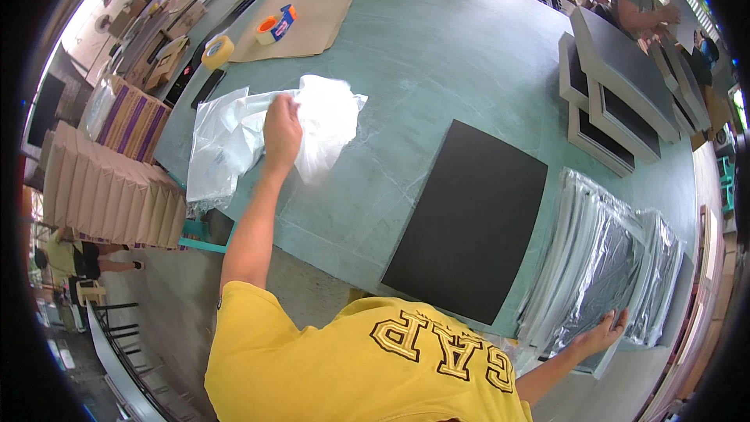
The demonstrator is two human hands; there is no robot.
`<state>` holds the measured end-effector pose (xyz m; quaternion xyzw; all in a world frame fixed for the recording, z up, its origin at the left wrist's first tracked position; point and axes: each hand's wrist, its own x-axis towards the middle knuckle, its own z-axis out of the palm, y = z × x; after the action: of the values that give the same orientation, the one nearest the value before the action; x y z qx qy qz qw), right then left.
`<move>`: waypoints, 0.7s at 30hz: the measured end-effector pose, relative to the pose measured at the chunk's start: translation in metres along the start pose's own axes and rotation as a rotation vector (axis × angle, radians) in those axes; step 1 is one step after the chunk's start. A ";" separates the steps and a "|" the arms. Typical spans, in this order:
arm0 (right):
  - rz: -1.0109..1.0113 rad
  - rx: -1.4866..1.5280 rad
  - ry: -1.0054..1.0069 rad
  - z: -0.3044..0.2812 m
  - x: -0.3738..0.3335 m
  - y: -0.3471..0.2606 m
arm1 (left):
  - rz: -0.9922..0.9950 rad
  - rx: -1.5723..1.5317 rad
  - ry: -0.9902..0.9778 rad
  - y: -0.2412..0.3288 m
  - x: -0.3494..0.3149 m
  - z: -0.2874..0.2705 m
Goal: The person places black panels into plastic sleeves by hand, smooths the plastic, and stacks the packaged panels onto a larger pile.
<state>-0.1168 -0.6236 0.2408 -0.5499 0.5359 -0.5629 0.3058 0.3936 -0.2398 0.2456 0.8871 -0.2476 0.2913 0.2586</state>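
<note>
My left hand (283, 131) is closed on a thin, clear plastic bag (328, 125), which bunches up bright and crumpled beside the fingers. More flat plastic bags (217, 144) lie at the table's left edge, just left of that hand. A large black sheet (476, 219) lies flat on the table in front of my body, touched by neither hand. At the right, my right hand (600, 336) rests against the near end of a stack of plastic-wrapped packs (590, 258). Its fingers are stretched out, and nothing shows in its grasp.
Brown sheets (328, 8) at the far left carry a tape dispenser (276, 25); a yellow tape roll (218, 52) and a dark flat object (208, 87) lie nearby. Thick black-topped slabs (617, 70) are piled far right, near another person (637, 4). Brown packages (109, 187) stand left.
</note>
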 end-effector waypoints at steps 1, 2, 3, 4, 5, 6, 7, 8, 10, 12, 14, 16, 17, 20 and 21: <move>0.001 0.006 -0.035 0.013 0.000 -0.009 | -0.097 -0.146 0.096 0.008 0.013 -0.007; 0.002 0.011 -0.069 0.027 -0.004 -0.020 | -0.193 -0.291 0.192 0.013 0.020 -0.008; 0.004 0.018 -0.116 0.042 -0.005 -0.028 | -0.248 -0.287 0.194 0.013 0.019 -0.008; 0.043 0.074 -0.207 0.053 -0.008 -0.021 | -0.295 -0.292 0.188 0.015 0.018 -0.003; 0.084 0.129 -0.295 0.067 -0.012 -0.011 | -0.341 -0.297 0.181 0.022 0.016 0.003; 0.150 0.140 -0.355 0.090 -0.032 -0.021 | -0.459 -0.632 -0.076 0.051 0.005 0.006; 0.203 0.123 -0.596 0.108 -0.051 -0.025 | -0.345 -0.840 -0.129 0.052 -0.025 0.039; 0.261 0.137 -0.730 0.125 -0.075 -0.019 | -0.453 -1.239 -0.196 0.090 -0.052 0.065; 0.659 0.399 -1.143 0.160 -0.122 -0.020 | -0.661 -1.397 -0.442 0.166 -0.122 0.095; 1.184 0.713 -1.248 0.180 -0.141 -0.004 | -0.196 -1.037 -1.113 0.223 -0.116 0.055; 1.337 0.852 -1.196 0.186 -0.139 0.001 | -0.001 -1.134 -1.157 0.239 -0.108 0.049; 1.409 0.800 -1.092 0.174 -0.127 -0.011 | 0.088 -1.053 -1.067 0.235 -0.100 0.069; 1.380 0.733 -1.078 0.164 -0.124 -0.013 | 0.154 -0.948 -1.030 0.229 -0.094 0.084; 1.384 0.583 -1.150 0.141 -0.124 -0.020 | 0.447 -0.433 -0.782 0.217 -0.119 0.111; 1.125 0.354 -1.344 0.130 -0.125 -0.008 | 0.554 -0.232 -0.665 0.216 -0.128 0.118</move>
<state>0.0345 -0.5402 0.1883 -0.3643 0.3392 0.0371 0.8665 0.2214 -0.4349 0.1492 0.7979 -0.5765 0.0188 0.1752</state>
